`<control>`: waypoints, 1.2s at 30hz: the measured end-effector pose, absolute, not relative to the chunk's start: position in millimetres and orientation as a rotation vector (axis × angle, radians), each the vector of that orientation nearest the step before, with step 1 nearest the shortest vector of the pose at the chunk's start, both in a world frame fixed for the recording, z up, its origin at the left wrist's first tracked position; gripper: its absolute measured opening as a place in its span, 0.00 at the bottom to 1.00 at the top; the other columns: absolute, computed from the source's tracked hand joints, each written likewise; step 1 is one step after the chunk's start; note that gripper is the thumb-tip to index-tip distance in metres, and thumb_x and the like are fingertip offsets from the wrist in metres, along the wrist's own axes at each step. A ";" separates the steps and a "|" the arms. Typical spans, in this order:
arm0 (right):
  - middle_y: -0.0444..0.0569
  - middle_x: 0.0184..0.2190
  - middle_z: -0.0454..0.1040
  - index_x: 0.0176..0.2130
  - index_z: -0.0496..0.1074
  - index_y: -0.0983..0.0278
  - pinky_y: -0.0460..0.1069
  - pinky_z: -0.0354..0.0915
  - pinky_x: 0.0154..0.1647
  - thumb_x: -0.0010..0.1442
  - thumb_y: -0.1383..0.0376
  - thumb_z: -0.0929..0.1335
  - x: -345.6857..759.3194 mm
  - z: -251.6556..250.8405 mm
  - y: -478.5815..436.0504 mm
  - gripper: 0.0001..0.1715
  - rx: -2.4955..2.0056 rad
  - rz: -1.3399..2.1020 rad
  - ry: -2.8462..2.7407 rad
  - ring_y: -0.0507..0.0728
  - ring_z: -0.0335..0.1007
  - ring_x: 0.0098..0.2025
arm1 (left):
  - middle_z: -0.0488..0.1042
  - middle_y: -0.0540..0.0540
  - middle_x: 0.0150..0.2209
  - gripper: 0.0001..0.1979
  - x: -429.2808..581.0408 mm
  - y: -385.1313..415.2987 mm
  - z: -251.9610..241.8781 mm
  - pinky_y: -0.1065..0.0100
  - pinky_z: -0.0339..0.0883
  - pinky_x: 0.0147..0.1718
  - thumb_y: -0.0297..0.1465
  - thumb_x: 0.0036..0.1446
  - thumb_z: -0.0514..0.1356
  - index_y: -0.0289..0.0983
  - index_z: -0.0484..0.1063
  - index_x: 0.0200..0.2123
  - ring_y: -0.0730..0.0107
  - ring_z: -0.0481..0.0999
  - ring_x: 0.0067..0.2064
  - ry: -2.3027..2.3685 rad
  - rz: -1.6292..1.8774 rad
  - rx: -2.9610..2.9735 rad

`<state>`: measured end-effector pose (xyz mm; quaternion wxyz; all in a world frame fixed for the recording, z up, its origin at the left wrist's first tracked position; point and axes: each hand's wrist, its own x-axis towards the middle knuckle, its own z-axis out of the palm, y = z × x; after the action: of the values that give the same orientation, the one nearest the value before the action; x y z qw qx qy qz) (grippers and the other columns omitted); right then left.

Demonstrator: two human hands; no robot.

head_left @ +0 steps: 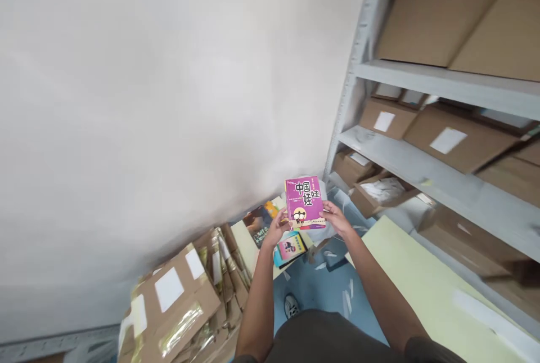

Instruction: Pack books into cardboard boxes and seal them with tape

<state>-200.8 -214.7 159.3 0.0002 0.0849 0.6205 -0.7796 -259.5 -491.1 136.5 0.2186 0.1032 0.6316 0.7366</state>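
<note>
A purple book (314,211) with large Chinese characters and two cartoon figures on its cover is held up in front of me, cover facing me. My left hand (277,229) grips its lower left edge, and my right hand (335,218) grips the lower right edge. Another edge shows beneath the cover, but I cannot tell whether it belongs to a second book. Below and left of it lies a book with a pink and yellow cover (291,246) on a pile. A dark-covered book (257,225) lies farther left.
Flattened cardboard boxes (181,301) lean against the wall at lower left. A grey metal shelf (447,87) with cardboard boxes (455,132) stands to the right. A pale yellow board (426,284) lies at lower right. Paper scraps (346,302) litter the blue floor (316,290).
</note>
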 end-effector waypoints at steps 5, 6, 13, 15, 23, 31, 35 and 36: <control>0.51 0.49 0.84 0.48 0.76 0.58 0.55 0.74 0.44 0.48 0.56 0.80 -106.8 171.3 -114.7 0.29 0.480 -2.673 1.945 0.64 0.81 0.45 | 0.78 0.44 0.47 0.39 -228.7 -367.0 153.8 0.62 0.75 0.41 0.38 0.49 0.73 0.45 0.70 0.65 0.62 0.80 0.42 1.676 1.883 0.514; 0.51 0.49 0.84 0.48 0.76 0.58 0.55 0.74 0.44 0.48 0.57 0.81 -84.4 173.5 -93.7 0.28 0.526 -2.710 1.952 0.64 0.81 0.45 | 0.78 0.44 0.47 0.39 -217.9 -339.6 156.8 0.62 0.75 0.41 0.38 0.49 0.74 0.44 0.70 0.65 0.61 0.80 0.42 1.643 1.855 0.546; 0.47 0.47 0.84 0.44 0.78 0.56 0.53 0.71 0.40 0.47 0.59 0.82 80.3 185.1 27.1 0.25 0.887 -2.943 1.904 0.60 0.80 0.41 | 0.80 0.43 0.47 0.42 -125.5 -162.1 159.3 0.65 0.74 0.39 0.36 0.46 0.77 0.43 0.71 0.65 0.61 0.81 0.43 1.362 1.694 0.679; 0.46 0.47 0.84 0.44 0.78 0.55 0.52 0.71 0.39 0.47 0.59 0.82 124.0 186.5 49.2 0.25 1.006 -3.003 1.885 0.60 0.80 0.41 | 0.80 0.42 0.47 0.42 -100.1 -118.7 156.9 0.65 0.74 0.40 0.36 0.46 0.77 0.43 0.72 0.65 0.60 0.81 0.43 1.312 1.616 0.723; 0.46 0.42 0.86 0.44 0.72 0.55 0.53 0.71 0.36 0.46 0.58 0.83 229.2 179.9 77.7 0.28 1.317 -3.242 1.686 0.62 0.82 0.40 | 0.80 0.42 0.48 0.40 -35.9 -15.9 149.8 0.65 0.76 0.40 0.34 0.49 0.75 0.41 0.72 0.66 0.62 0.80 0.44 1.228 1.335 0.916; 0.49 0.46 0.85 0.44 0.73 0.56 0.57 0.75 0.43 0.50 0.58 0.79 206.7 191.9 65.5 0.23 1.690 -3.002 2.124 0.65 0.82 0.45 | 0.79 0.37 0.54 0.23 -24.9 26.5 169.0 0.59 0.77 0.48 0.32 0.56 0.73 0.40 0.81 0.56 0.59 0.81 0.47 1.522 1.299 1.163; 0.51 0.52 0.83 0.49 0.78 0.57 0.62 0.74 0.56 0.55 0.56 0.76 159.6 189.2 61.4 0.22 1.757 -2.642 2.600 0.67 0.80 0.54 | 0.78 0.37 0.56 0.27 -6.7 38.9 178.7 0.57 0.77 0.51 0.40 0.59 0.72 0.39 0.77 0.60 0.56 0.83 0.50 1.215 1.349 1.215; 0.52 0.55 0.82 0.50 0.79 0.56 0.63 0.73 0.57 0.56 0.56 0.75 147.9 186.7 60.0 0.22 1.773 -2.526 2.706 0.67 0.78 0.57 | 0.77 0.37 0.57 0.28 -5.2 40.2 178.5 0.57 0.77 0.52 0.40 0.58 0.73 0.40 0.76 0.60 0.56 0.83 0.51 1.180 1.388 1.204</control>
<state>147.9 60.0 186.7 -0.4628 0.3829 0.5844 -0.5455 -5.2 40.2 178.5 0.4608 0.4894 0.4794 0.5642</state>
